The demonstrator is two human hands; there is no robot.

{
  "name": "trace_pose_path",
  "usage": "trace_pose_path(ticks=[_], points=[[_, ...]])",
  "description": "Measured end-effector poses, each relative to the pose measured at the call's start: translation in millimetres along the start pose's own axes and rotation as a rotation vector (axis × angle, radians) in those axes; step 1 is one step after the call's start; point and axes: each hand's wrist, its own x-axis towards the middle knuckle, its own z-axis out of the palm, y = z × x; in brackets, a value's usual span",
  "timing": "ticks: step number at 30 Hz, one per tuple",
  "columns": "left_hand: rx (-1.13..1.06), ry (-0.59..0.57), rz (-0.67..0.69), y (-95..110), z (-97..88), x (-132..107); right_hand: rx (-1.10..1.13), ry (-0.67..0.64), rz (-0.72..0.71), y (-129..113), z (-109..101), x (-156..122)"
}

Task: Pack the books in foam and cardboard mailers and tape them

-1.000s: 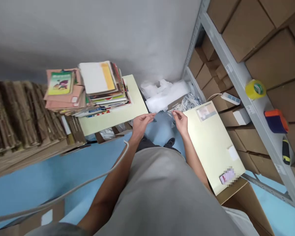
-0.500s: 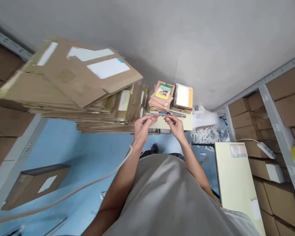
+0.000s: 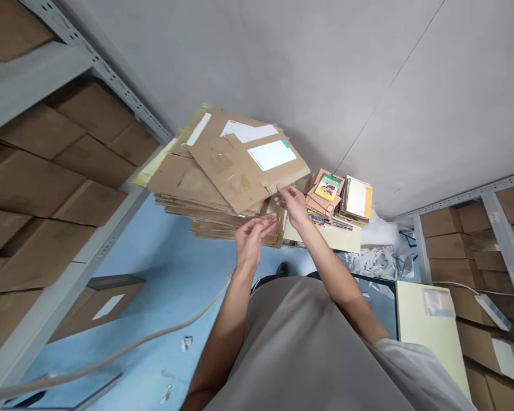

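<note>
A tall stack of flattened cardboard [image 3: 244, 174] with white labels stands in front of me, to the left of the books. My right hand [image 3: 293, 205] is at the near right corner of its top sheet, fingers bent and somewhat apart; whether they touch the cardboard I cannot tell. Just below and left of it is my left hand [image 3: 252, 238], its thumb and fingers pressed together and pointing right. Anything between those fingertips is too small to make out. Beyond my right hand lies a pile of books [image 3: 325, 197], a small green and yellow booklet [image 3: 329, 186] on top.
Shelves of cardboard boxes [image 3: 60, 182] rise on the left, more boxes [image 3: 449, 245] on the right. A cable [image 3: 154, 337] runs by my left forearm. Shredded paper [image 3: 370, 261] lies past the book table. A pale tabletop [image 3: 424, 337] is at my right, a box [image 3: 107, 302] on the floor.
My view has turned left, so the cardboard stack is nearer the middle. The right hand has moved up and left to the cardboard's corner; the left stays low, fingers together.
</note>
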Motion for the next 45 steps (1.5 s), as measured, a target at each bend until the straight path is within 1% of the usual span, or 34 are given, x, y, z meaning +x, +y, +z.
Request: trace_pose_path(ticks=[2, 3, 5, 7, 10, 13, 16, 18, 21, 23, 25, 28, 30, 31, 33, 34, 36, 39, 42, 45], points=[[-0.016, -0.004, -0.005, -0.6, -1.4, 2.6, 0.017, 0.008, -0.069, -4.7, 0.1, -3.3], [-0.030, -0.010, -0.007, -1.0, -0.4, 3.6, 0.032, 0.005, -0.102, -8.6, -3.1, -7.0], [-0.053, -0.032, -0.020, -2.8, 4.8, 4.9, 0.070, 0.004, -0.166, -19.0, -16.3, -17.3], [-0.050, -0.066, -0.048, -6.0, 13.7, 5.8, 0.088, 0.036, -0.216, -30.7, -38.7, -30.3], [0.010, -0.156, -0.097, -14.6, 33.1, 8.2, 0.078, 0.164, -0.252, -43.5, -88.0, -52.8], [0.095, -0.293, -0.130, -28.6, 59.6, 11.0, 0.117, 0.357, -0.287, -43.0, -148.8, -83.3], [0.119, -0.445, -0.187, -50.2, 93.6, 10.0, 0.190, 0.576, -0.282, -27.4, -206.0, -129.3], [0.121, -0.543, -0.249, -70.2, 120.3, 5.5, 0.231, 0.731, -0.249, -10.9, -235.3, -167.5], [0.180, -0.697, -0.323, -107.6, 164.5, -11.6, 0.278, 0.938, -0.188, 18.0, -264.9, -227.8], [0.232, -0.811, -0.345, -134.1, 193.4, -31.9, 0.325, 1.054, -0.167, 38.0, -279.3, -265.8], [0.270, -0.917, -0.363, -159.1, 219.2, -57.7, 0.381, 1.154, -0.155, 57.8, -294.6, -301.3], [0.314, -1.047, -0.382, -194.3, 252.9, -99.9, 0.421, 1.267, -0.090, 86.1, -328.1, -353.8], [0.355, -1.111, -0.375, -218.6, 274.9, -127.5, 0.394, 1.366, -0.022, 103.2, -360.5, -392.0], [0.380, -1.136, -0.367, -231.6, 286.5, -141.1, 0.370, 1.436, 0.008, 111.0, -379.5, -412.5], [0.430, -1.180, -0.350, -259.1, 311.5, -168.7, 0.311, 1.585, 0.043, 124.7, -421.4, -455.3], [0.452, -1.205, -0.344, -273.4, 324.8, -183.1, 0.280, 1.637, 0.048, 130.4, -443.3, -476.8], [0.494, -1.260, -0.339, -301.8, 352.6, -213.5, 0.216, 1.668, 0.036, 139.2, -486.2, -517.3], [0.564, -1.342, -0.349, -339.7, 394.3, -261.5, 0.134, 1.635, 0.016, 146.1, -542.7, -565.7], [0.616, -1.387, -0.339, -367.2, 432.1, -305.3, 0.117, 1.664, 0.002, 148.0, -586.6, -597.5], [0.626, -1.393, -0.295, -383.9, 462.6, -336.3, 0.140, 1.679, -0.014, 148.9, -619.6, -616.7]])
